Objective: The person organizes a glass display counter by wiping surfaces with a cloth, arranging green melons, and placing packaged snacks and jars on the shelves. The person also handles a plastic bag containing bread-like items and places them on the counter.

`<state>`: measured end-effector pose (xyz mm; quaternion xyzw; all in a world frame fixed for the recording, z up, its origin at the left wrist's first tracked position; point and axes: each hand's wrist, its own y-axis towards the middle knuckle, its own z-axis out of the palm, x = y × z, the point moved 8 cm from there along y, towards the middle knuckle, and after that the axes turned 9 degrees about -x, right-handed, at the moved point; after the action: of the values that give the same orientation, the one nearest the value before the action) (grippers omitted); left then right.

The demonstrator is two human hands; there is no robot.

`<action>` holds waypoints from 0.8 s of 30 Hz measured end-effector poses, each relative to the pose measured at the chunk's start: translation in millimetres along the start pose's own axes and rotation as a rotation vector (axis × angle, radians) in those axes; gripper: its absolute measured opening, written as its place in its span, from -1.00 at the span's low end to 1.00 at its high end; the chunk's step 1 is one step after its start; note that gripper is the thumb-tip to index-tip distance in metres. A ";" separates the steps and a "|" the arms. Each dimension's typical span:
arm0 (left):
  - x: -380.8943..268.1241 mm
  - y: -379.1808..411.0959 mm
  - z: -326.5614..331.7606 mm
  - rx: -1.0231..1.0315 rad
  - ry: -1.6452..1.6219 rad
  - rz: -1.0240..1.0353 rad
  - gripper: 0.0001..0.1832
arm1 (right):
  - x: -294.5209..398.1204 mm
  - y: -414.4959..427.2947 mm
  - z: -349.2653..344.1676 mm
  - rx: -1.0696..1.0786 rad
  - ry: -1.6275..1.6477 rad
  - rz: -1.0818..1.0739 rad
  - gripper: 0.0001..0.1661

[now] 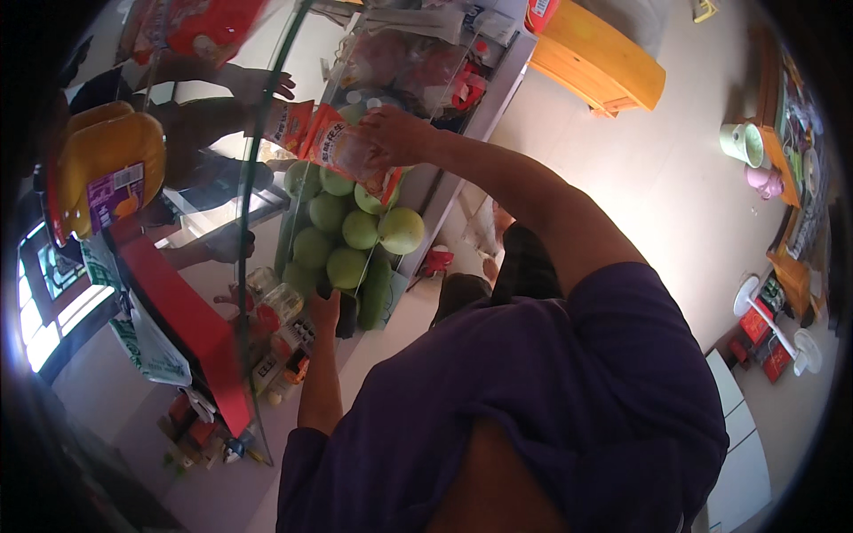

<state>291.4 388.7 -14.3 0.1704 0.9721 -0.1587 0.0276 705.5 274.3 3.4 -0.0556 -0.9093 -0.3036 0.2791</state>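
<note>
My right hand (393,136) is closed on a red and clear plastic snack packet (343,150) bearing writing, held over several round green melons or gourds (346,266). The packet's left edge is close to a green-edged glass pane (248,193), which mirrors it and the hand. My left hand (325,310) is lower down, beside a dark, smooth object (346,314) at the near end of the produce; whether it grips anything is unclear. A long green vegetable (375,293) lies just right of the dark object.
Glass jars (283,301) and small packages stand left of my left hand. Bagged goods (406,63) fill the far end. Across the glass are a red box (193,333) and yellow packaging (110,173). An orange wooden stool (593,56) and a white fan (776,326) stand right.
</note>
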 end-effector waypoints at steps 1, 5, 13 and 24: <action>-6.1 -3.9 -3.7 0.009 0.012 -0.032 -0.25 | -0.6 2.2 0.7 0.043 0.001 0.023 -0.15; -5.9 -7.3 -4.5 -0.058 0.046 -0.050 -0.25 | 1.6 4.8 5.8 0.221 -0.024 0.065 -0.10; -2.6 -6.7 -0.4 -0.074 0.074 -0.083 -0.35 | 5.8 4.7 -1.0 0.030 -0.024 0.005 -0.10; -11.8 -23.6 -10.6 -0.027 -0.104 -0.096 -0.28 | 16.7 13.7 -30.8 0.299 -0.212 0.315 -0.03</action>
<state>294.5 367.3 4.1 0.1148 0.9785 -0.1553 0.0727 709.8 266.4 39.9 -0.1866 -0.9484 -0.1109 0.2312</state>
